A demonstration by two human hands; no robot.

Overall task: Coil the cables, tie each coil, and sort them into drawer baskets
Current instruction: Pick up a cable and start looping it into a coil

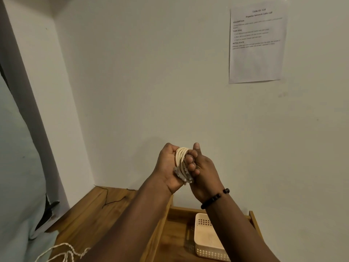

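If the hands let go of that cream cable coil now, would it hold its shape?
Probably not: the cream cable coil shows no tie, and only the left hand and right hand keep its loops bunched. It looks springy, light, and likely to loosen.

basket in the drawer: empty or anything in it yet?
Looks empty: the visible floor of the basket in the open drawer is bare. Its near end is hidden by the right forearm.
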